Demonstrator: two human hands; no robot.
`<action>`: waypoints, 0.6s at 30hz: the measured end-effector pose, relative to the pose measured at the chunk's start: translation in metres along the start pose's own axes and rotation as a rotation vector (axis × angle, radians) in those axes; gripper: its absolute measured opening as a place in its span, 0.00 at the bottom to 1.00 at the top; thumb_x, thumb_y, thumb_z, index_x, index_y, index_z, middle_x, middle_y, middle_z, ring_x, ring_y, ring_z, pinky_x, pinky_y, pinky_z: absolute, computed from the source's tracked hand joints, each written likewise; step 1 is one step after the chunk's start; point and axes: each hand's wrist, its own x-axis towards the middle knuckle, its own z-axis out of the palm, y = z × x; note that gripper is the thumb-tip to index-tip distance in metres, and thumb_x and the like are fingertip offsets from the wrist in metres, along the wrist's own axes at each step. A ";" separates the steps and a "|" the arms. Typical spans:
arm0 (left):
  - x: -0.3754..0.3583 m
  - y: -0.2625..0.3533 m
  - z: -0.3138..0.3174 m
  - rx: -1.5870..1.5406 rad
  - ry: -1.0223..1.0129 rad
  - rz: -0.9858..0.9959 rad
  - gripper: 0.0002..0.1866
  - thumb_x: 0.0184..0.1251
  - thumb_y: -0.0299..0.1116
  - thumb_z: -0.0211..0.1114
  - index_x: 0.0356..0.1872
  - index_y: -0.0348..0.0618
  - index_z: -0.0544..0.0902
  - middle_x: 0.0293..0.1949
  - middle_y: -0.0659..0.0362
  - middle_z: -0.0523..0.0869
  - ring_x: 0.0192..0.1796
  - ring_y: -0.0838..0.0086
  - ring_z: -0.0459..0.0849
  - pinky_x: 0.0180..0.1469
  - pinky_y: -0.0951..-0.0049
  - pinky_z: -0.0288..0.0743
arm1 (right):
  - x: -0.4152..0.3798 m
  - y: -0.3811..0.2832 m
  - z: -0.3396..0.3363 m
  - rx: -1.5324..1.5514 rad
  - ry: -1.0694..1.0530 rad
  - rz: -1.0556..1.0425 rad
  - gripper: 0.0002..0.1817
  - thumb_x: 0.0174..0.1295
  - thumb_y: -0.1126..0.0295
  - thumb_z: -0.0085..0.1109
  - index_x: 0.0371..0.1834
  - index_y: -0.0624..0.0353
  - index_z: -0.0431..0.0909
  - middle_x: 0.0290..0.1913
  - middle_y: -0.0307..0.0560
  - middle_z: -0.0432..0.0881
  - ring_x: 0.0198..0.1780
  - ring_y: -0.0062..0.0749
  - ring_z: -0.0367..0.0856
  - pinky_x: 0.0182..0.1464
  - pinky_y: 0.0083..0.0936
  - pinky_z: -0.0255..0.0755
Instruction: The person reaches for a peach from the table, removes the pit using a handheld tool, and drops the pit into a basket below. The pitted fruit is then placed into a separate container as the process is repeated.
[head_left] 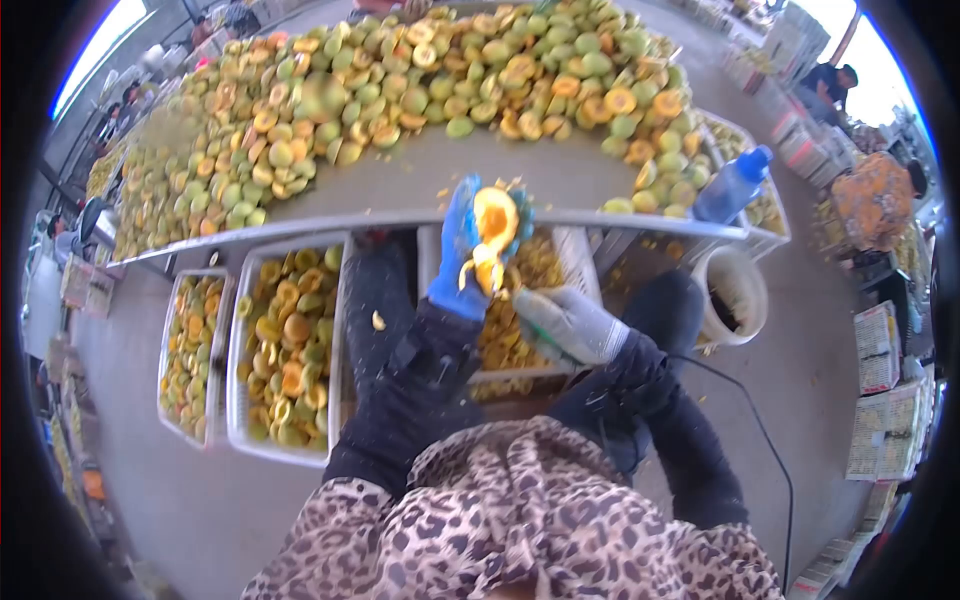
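Note:
My left hand [456, 275], in a blue glove, is closed around a peach half [495, 218] with its orange cut side facing up. A loose strip of flesh [486, 272] hangs from the fruit's near edge. Just below and to the right, my right hand [580, 322] wears a grey glove with green on it. Its fingers are curled together near the hanging strip; whatever they hold is hidden. Beneath both hands stands a white crate [578, 265] containing yellow-orange fruit pieces.
Whole and halved peaches [430, 90] heap along the table [400, 190]. A blue bottle [735, 187] stands at its right end. A white bucket [750, 300] is by my right knee. Left of my legs sit two fruit-filled crates [238, 330]. A cable [765, 430] crosses the floor at right.

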 end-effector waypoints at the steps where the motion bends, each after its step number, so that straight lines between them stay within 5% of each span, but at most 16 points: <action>1: -0.006 0.003 0.007 0.041 0.079 0.027 0.25 0.69 0.56 0.52 0.43 0.41 0.80 0.34 0.55 0.86 0.33 0.67 0.85 0.33 0.73 0.80 | 0.001 0.000 0.004 -0.072 0.044 0.018 0.26 0.70 0.49 0.43 0.31 0.62 0.78 0.19 0.44 0.77 0.19 0.28 0.77 0.25 0.24 0.69; 2: -0.006 0.001 0.005 0.045 0.147 0.112 0.25 0.69 0.56 0.51 0.42 0.41 0.80 0.34 0.55 0.86 0.32 0.67 0.85 0.32 0.74 0.79 | 0.018 0.030 0.004 -0.405 0.323 -0.396 0.22 0.69 0.51 0.47 0.36 0.62 0.77 0.19 0.43 0.78 0.19 0.27 0.77 0.20 0.26 0.70; 3: -0.007 0.001 0.003 0.047 0.208 0.205 0.25 0.69 0.57 0.51 0.42 0.42 0.80 0.33 0.55 0.86 0.32 0.68 0.85 0.31 0.74 0.78 | 0.034 0.059 -0.001 -0.727 0.496 -0.345 0.22 0.68 0.52 0.48 0.37 0.62 0.78 0.23 0.56 0.81 0.21 0.45 0.81 0.24 0.36 0.73; 5: -0.019 0.008 0.004 -0.046 0.255 0.164 0.26 0.68 0.56 0.53 0.42 0.40 0.80 0.34 0.53 0.85 0.32 0.66 0.85 0.29 0.75 0.77 | 0.035 0.073 -0.010 -0.947 0.587 -0.070 0.20 0.68 0.53 0.48 0.36 0.60 0.78 0.25 0.63 0.79 0.24 0.57 0.79 0.26 0.46 0.72; 7: -0.026 0.014 -0.001 -0.142 0.306 0.129 0.26 0.68 0.55 0.54 0.43 0.38 0.80 0.34 0.51 0.85 0.32 0.63 0.84 0.27 0.76 0.76 | 0.036 0.067 -0.010 -0.925 0.701 -0.113 0.18 0.67 0.54 0.51 0.34 0.58 0.77 0.21 0.60 0.78 0.24 0.55 0.79 0.25 0.46 0.71; 9: -0.038 0.006 -0.008 -0.144 0.241 0.020 0.26 0.67 0.55 0.55 0.44 0.39 0.79 0.35 0.52 0.85 0.35 0.62 0.85 0.31 0.69 0.80 | 0.035 0.046 -0.004 -0.793 0.768 -0.395 0.14 0.64 0.57 0.56 0.31 0.56 0.75 0.19 0.57 0.77 0.22 0.53 0.78 0.23 0.44 0.69; 13: -0.055 -0.004 0.016 -0.102 0.397 0.138 0.21 0.69 0.51 0.54 0.48 0.42 0.76 0.39 0.54 0.83 0.41 0.64 0.84 0.38 0.73 0.81 | 0.042 0.018 -0.002 -0.885 0.716 -0.484 0.16 0.65 0.54 0.53 0.29 0.55 0.72 0.16 0.54 0.76 0.21 0.52 0.78 0.23 0.44 0.71; 15: -0.068 -0.014 0.017 0.052 0.019 0.394 0.17 0.70 0.32 0.54 0.58 0.41 0.69 0.49 0.55 0.77 0.51 0.69 0.79 0.52 0.71 0.76 | 0.043 0.015 0.002 -0.952 0.656 -0.473 0.16 0.64 0.54 0.54 0.29 0.54 0.72 0.17 0.54 0.77 0.21 0.52 0.79 0.23 0.44 0.72; 17: -0.063 -0.020 -0.014 0.280 -0.051 0.366 0.25 0.63 0.21 0.57 0.63 0.38 0.66 0.56 0.52 0.75 0.58 0.63 0.76 0.60 0.68 0.70 | 0.047 0.020 0.005 -1.133 0.740 -0.445 0.16 0.64 0.53 0.53 0.29 0.54 0.72 0.19 0.53 0.78 0.22 0.51 0.80 0.24 0.41 0.74; 18: -0.074 -0.024 -0.021 0.836 0.043 0.703 0.28 0.62 0.20 0.56 0.65 0.36 0.64 0.59 0.50 0.73 0.61 0.60 0.73 0.64 0.66 0.66 | 0.046 0.020 0.013 -1.168 0.718 -0.376 0.18 0.66 0.51 0.49 0.31 0.54 0.74 0.19 0.52 0.79 0.22 0.51 0.80 0.24 0.42 0.73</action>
